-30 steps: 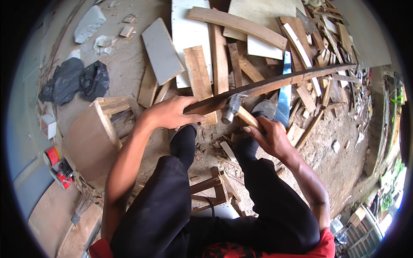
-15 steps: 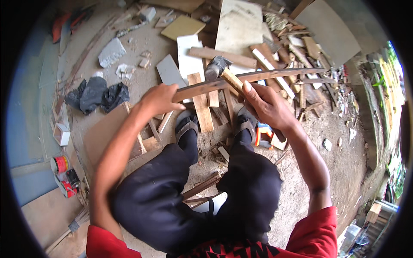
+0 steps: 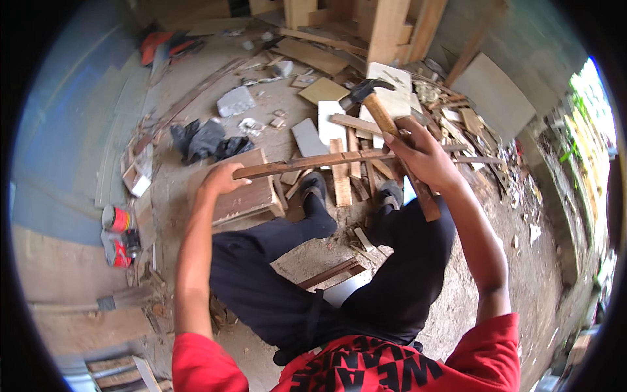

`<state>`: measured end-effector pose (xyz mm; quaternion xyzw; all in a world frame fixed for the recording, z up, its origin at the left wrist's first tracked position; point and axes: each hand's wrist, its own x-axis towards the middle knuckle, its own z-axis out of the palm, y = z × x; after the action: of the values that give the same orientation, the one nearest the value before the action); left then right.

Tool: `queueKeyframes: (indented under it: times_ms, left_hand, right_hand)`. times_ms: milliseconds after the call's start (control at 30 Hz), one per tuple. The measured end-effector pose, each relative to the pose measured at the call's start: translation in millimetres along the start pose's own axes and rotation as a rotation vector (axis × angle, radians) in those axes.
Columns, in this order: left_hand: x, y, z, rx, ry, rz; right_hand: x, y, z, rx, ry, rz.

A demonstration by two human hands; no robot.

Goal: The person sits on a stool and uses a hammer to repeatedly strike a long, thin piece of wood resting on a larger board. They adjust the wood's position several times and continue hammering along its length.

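My left hand (image 3: 222,180) is closed around the left end of a long, narrow brown wood strip (image 3: 313,161). The strip runs nearly level across my view, above my feet, and passes behind my right hand. In my right hand (image 3: 423,153) is a claw hammer (image 3: 382,111), its dark head pointing up and away and its wooden handle in my fingers. Below that hand juts a brown wooden length (image 3: 426,199); I cannot tell whether it is the handle's lower end or another piece. Whether my right fingers also touch the strip is hidden.
A wooden box-like piece (image 3: 241,204) lies below my left hand. Scrap boards (image 3: 339,173) lie around my feet and pile up at the right. Black plastic (image 3: 202,140), a pale block (image 3: 236,101) and red cans (image 3: 116,219) lie to the left. Larger wooden panels (image 3: 389,29) stand at the back.
My view has tipped up, showing more of the far floor. The strip's left end is lower and nearer my body, over the box-like piece. The hammer head points more upward.
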<state>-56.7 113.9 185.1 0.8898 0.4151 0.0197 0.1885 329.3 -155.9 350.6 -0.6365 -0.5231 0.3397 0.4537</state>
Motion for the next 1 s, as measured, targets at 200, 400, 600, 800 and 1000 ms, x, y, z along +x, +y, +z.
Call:
queueKeyframes:
  times_ms: [200,400,600,800,1000]
  left_hand:
    - [-44.7,-85.8,83.2,-0.037,0.185,-0.145]
    - [-31.9,-68.3,109.9,0.131,0.337,-0.121]
    - [-4.7,-47.5,136.0,0.190,0.444,0.067]
    - [24.9,-3.9,145.5,0.167,0.430,0.060]
    - [24.6,-7.6,145.3,0.152,0.433,0.042]
  right_hand:
    - [-10.0,2.2,91.3,-0.084,-0.115,0.049]
    - [1.0,65.2,166.7,-0.275,-0.101,-0.025]
    - [20.6,87.8,208.2,-0.392,-0.067,-0.036]
    - [57.2,131.6,232.8,-0.444,-0.001,-0.186]
    - [66.7,147.9,236.3,-0.431,0.019,-0.187]
